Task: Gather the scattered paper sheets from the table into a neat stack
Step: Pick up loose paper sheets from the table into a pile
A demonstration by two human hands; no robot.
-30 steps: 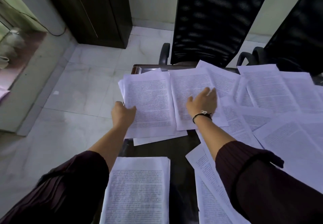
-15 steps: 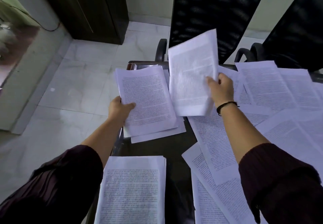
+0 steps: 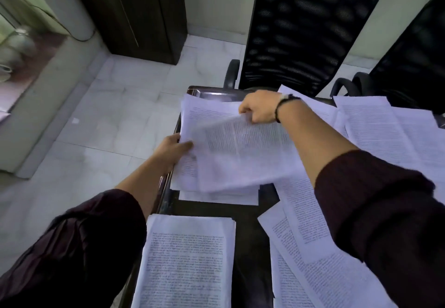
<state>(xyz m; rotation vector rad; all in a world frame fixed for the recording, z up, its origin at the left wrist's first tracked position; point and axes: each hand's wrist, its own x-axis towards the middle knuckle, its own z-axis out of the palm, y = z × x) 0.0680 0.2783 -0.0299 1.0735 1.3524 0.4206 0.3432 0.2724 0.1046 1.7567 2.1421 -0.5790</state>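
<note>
Head view shows the table [image 3: 250,209], a dark top whose far left corner sits by a mesh-backed chair [image 3: 303,31], with printed sheets spread toward its right edge and a squared stack [image 3: 185,262] lying at its near left edge. At the far left corner a second pile [image 3: 207,117] is being built: the right hand [image 3: 258,110] pinches the far corner of a single sheet [image 3: 243,156], blurred with motion, and lays it slantwise over that pile, while the left hand [image 3: 174,150] grips the pile's left edge with the thumb on top. The step in hand looks like adding one more sheet to the gathering pile. The next move probably calls for releasing the sheet, turning it square with the pages beneath, then reaching for the loose sheets [image 3: 385,134] at the right. Half a second ago this sheet stood raised in the air in front of the chair; now it has come down across the pile, and the right arm has crossed over leftward.
</note>
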